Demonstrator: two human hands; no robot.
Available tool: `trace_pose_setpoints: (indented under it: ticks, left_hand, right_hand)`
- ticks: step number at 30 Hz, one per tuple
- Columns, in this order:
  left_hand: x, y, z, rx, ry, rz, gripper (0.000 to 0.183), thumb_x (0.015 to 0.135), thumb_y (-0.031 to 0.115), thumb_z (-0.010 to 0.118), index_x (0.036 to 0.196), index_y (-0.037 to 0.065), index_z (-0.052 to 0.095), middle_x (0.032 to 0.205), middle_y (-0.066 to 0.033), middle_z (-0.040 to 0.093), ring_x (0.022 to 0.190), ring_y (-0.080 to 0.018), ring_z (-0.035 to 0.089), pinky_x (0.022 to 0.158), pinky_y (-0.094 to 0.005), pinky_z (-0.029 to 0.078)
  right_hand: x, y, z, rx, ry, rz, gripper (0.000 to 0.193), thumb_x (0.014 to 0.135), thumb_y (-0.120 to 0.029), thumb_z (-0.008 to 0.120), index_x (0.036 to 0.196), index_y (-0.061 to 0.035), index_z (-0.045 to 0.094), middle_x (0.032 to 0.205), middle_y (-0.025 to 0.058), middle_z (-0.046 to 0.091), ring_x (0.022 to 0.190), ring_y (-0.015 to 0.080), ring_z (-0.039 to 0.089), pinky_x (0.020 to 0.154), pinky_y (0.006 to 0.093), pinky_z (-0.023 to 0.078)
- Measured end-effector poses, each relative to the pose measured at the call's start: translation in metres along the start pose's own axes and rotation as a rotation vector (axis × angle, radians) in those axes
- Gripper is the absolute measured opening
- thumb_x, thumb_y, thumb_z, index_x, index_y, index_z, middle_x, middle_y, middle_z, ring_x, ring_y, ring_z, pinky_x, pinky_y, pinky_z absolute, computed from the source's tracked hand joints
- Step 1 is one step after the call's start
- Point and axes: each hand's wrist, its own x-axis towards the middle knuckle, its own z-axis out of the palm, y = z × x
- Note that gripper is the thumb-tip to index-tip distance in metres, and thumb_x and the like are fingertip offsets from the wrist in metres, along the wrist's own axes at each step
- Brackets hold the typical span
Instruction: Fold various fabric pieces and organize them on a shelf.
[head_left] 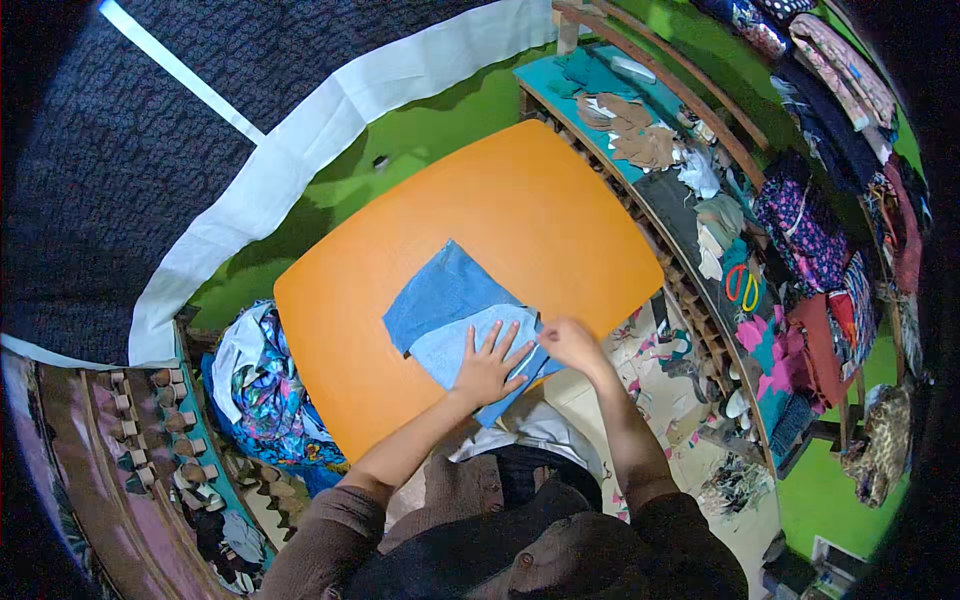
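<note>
A piece of blue denim fabric [445, 290] lies on the orange table [540, 200], near the edge closest to me. Its far part is darker blue, and a paler blue layer covers the near part; whether they are one folded piece I cannot tell. My left hand [487, 368] rests flat on the paler layer with its fingers spread. At the right edge of the denim, my right hand [570, 345] is closed, its fingertips pinching the cloth there. A strip of the denim hangs toward me over the table's near edge.
Right of the table, a long bench [660, 200] carries fabric scraps and scissors [742, 287] with red and yellow handles. A heap of patterned cloth [270, 390] sits at the table's left. Scraps litter the floor [690, 400] at right. Shelves with shoe-like shapes [180, 430] stand lower left.
</note>
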Motion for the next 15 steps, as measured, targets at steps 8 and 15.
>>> trace_pose_setpoints:
  ticks: [8, 15]
  left_hand:
    - [0.060, -0.085, -0.049, 0.100, 0.181, 0.076, 0.052, 0.069, 0.007, 0.055, 0.121, 0.013, 0.047, 0.124, -0.0094, 0.047, 0.118, -0.0263, 0.041, 0.099, -0.0461, 0.031]
    - [0.096, -0.136, -0.061, 0.263, -0.353, 0.009, 0.059, 0.070, 0.005, 0.056, 0.124, 0.027, 0.045, 0.127, 0.0014, 0.046, 0.123, -0.0211, 0.037, 0.105, -0.0503, 0.021]
  right_hand:
    - [0.007, 0.049, 0.023, 0.071, 0.098, 0.055, 0.031, 0.071, -0.006, 0.061, 0.101, -0.0043, 0.058, 0.093, 0.0154, 0.059, 0.098, 0.0310, 0.053, 0.081, 0.0378, 0.044]
    - [0.014, 0.013, 0.023, 0.201, -0.105, 0.222, 0.066, 0.063, -0.015, 0.074, 0.120, 0.0005, 0.046, 0.100, 0.0197, 0.059, 0.092, 0.0294, 0.059, 0.078, 0.0339, 0.047]
